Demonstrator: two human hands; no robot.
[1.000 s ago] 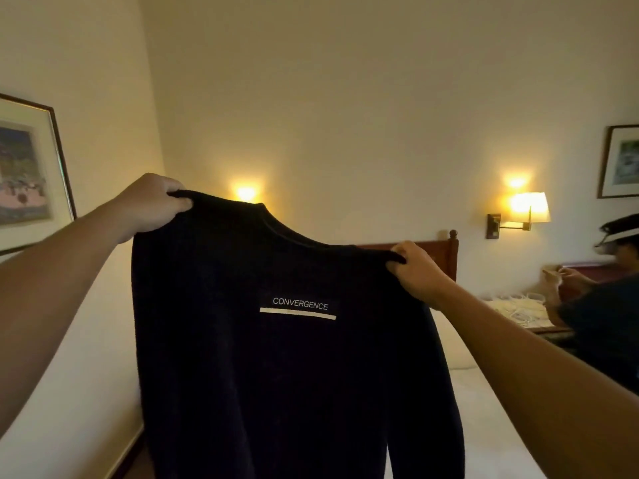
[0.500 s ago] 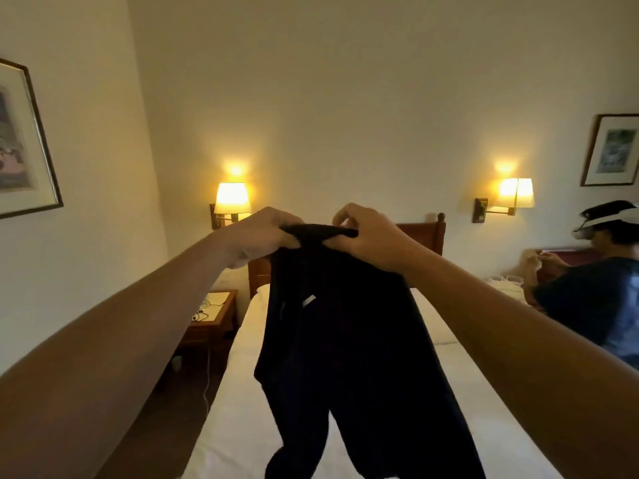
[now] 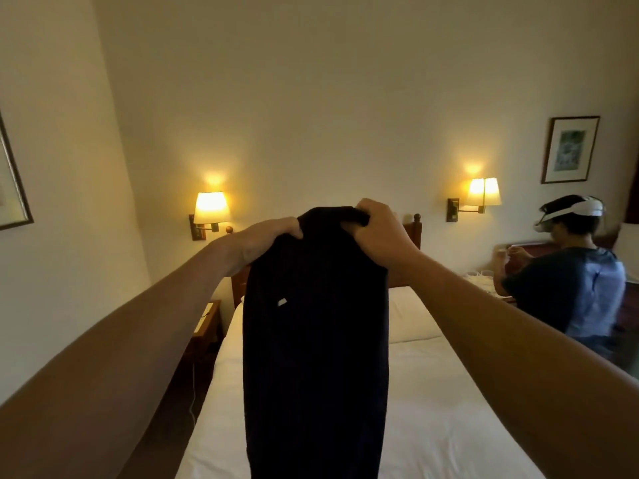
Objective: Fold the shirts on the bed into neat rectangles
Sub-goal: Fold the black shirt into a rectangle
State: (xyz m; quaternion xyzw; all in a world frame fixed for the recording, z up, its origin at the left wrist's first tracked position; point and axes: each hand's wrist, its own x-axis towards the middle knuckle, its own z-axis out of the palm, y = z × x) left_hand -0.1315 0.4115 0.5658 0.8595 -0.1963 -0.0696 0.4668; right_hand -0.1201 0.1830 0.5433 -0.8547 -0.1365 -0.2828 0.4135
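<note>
A dark navy long-sleeved shirt [image 3: 316, 340] hangs in the air above the bed, folded lengthwise into a narrow column. My left hand [image 3: 266, 242] grips its top edge on the left. My right hand [image 3: 378, 233] grips the top on the right, fingers curled over the cloth. The two hands are close together. Only a small white patch of the print shows on the front. The shirt's lower end runs out of the frame.
The white bed [image 3: 432, 409] lies below, with a pillow [image 3: 408, 316] and wooden headboard [image 3: 413, 233]. A nightstand [image 3: 207, 319] stands to its left. Two wall lamps [image 3: 211, 209] are lit. Another person [image 3: 567, 288] wearing a headset stands at the right.
The shirt was held spread wide with the print showing. My hands have come together, doubling it lengthwise, and the view has tipped down to show the bed.
</note>
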